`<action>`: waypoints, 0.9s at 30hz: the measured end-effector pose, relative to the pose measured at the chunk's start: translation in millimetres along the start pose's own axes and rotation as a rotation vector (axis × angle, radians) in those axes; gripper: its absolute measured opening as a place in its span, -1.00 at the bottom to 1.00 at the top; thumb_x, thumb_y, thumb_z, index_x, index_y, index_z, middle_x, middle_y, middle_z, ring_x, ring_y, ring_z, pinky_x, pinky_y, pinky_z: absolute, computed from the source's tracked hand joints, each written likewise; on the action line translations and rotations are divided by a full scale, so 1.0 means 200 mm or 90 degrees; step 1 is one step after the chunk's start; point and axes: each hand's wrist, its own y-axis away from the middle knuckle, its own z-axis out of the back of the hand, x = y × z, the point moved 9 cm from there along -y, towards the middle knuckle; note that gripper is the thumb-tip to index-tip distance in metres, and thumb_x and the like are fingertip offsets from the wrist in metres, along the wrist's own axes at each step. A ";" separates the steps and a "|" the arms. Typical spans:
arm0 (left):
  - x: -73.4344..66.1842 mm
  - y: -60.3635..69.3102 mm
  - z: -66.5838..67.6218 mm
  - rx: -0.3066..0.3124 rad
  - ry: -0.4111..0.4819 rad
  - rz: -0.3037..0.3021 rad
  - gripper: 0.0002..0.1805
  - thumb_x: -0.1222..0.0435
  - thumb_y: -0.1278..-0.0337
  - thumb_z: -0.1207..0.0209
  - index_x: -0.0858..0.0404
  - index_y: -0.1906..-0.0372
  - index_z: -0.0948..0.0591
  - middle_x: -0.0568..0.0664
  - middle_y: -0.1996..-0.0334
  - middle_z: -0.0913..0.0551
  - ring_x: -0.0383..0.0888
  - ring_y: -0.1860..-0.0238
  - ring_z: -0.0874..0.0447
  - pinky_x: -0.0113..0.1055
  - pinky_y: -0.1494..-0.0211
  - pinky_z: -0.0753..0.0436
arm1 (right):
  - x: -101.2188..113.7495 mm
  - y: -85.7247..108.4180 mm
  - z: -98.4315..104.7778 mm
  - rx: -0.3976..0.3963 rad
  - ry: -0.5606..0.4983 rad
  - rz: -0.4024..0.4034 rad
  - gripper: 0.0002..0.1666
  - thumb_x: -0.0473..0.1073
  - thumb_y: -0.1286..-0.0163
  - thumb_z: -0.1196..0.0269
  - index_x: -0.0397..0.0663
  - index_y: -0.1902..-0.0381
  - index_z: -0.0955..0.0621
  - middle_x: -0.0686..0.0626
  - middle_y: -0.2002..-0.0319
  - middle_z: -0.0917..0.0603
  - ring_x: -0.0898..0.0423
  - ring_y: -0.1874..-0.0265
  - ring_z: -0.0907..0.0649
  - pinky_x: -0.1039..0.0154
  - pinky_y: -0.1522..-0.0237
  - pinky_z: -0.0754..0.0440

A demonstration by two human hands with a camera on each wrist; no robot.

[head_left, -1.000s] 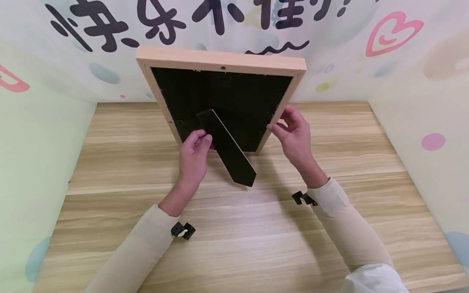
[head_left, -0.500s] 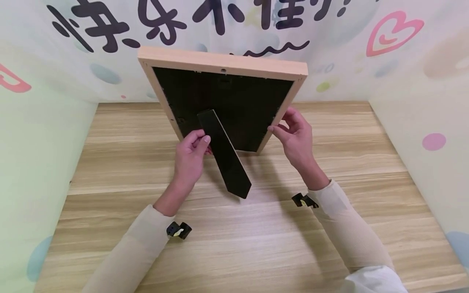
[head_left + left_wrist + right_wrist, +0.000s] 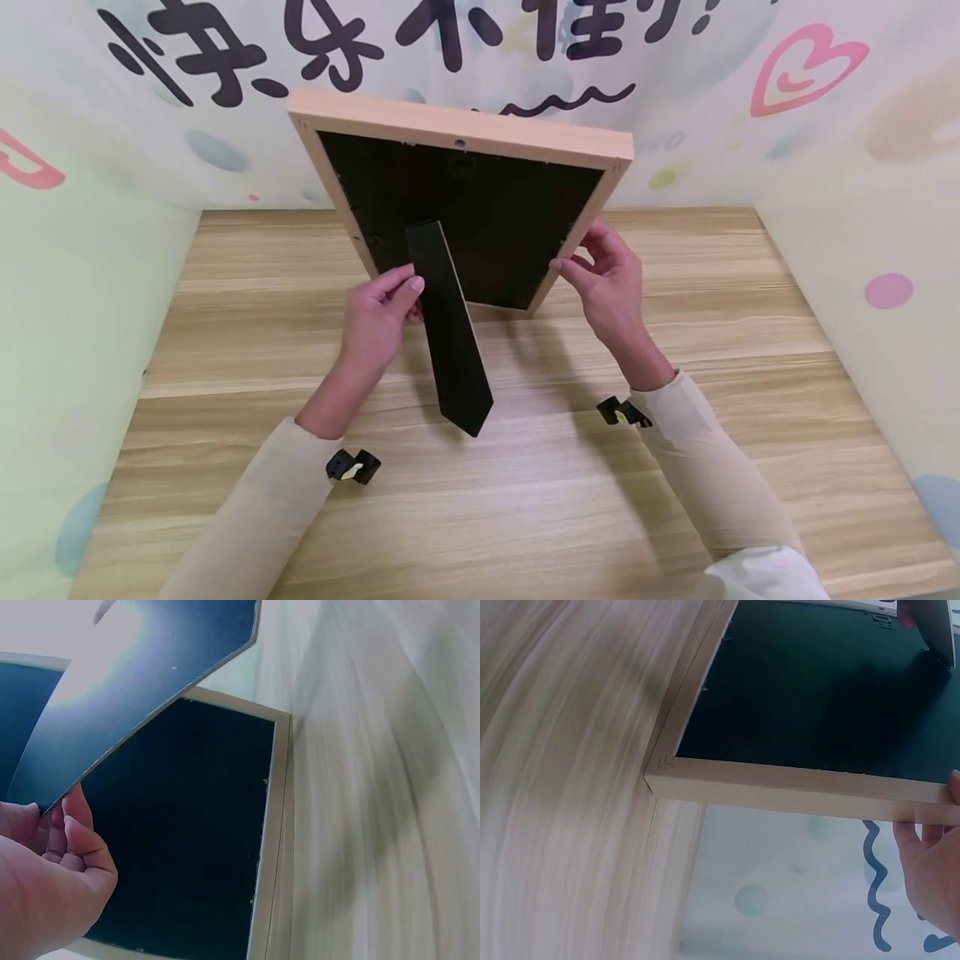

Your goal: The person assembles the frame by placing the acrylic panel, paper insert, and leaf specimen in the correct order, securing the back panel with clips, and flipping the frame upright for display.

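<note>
A picture frame (image 3: 461,121) with a light wood border and black backing stands upright, its back towards me and its lower edge on the table. From the backing a black easel leg (image 3: 450,333) sticks out towards me. My left hand (image 3: 372,321) pinches the near edge of that leg between thumb and fingers; the left wrist view shows the leg (image 3: 150,682) above the hand (image 3: 52,877). At the right side of the border my right hand (image 3: 613,287) grips the wood, thumb on the back. The right wrist view shows this hand (image 3: 934,862) partly. The frame's front is hidden.
The wood-grain table (image 3: 525,500) runs up to a printed back wall (image 3: 697,108) with dark characters and a pink heart. Pale side walls (image 3: 862,225) border it left and right. Small black devices (image 3: 352,467) sit on both wrists.
The easel leg's free end has swung left and towards me, away from the backing. My left hand has shifted left with it. The frame has turned slightly; my right hand barely moved.
</note>
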 end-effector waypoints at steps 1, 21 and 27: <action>0.00 0.00 0.00 0.003 0.002 -0.001 -0.70 0.43 -0.28 -0.16 0.48 -0.07 -0.62 -0.19 0.54 -0.62 -0.32 0.58 -0.54 -0.44 0.41 -0.63 | 0.00 0.00 0.00 -0.001 0.003 0.002 -0.46 -0.71 -0.02 -0.27 -0.12 0.12 -0.65 -0.02 0.20 -0.66 0.09 0.19 -0.63 0.26 0.07 -0.67; 0.00 -0.03 0.01 0.080 -0.006 0.004 -0.70 0.45 -0.32 -0.08 0.52 -0.06 -0.61 -0.17 0.63 -0.50 -0.24 0.58 -0.41 -0.44 0.45 -0.51 | 0.02 0.04 0.03 0.012 0.068 0.030 -0.44 -0.66 -0.03 -0.33 -0.32 -0.04 -0.59 -0.10 0.06 -0.68 0.01 0.11 -0.67 0.18 0.04 -0.68; 0.00 -0.05 0.02 0.095 -0.021 0.005 -0.69 0.43 -0.35 -0.06 0.50 -0.09 -0.60 -0.10 0.66 -0.44 -0.20 0.59 -0.39 -0.45 0.47 -0.46 | 0.02 0.04 0.03 0.019 0.065 0.040 -0.42 -0.68 -0.01 -0.32 -0.34 -0.04 -0.59 -0.10 0.07 -0.68 0.00 0.11 -0.67 0.19 0.03 -0.68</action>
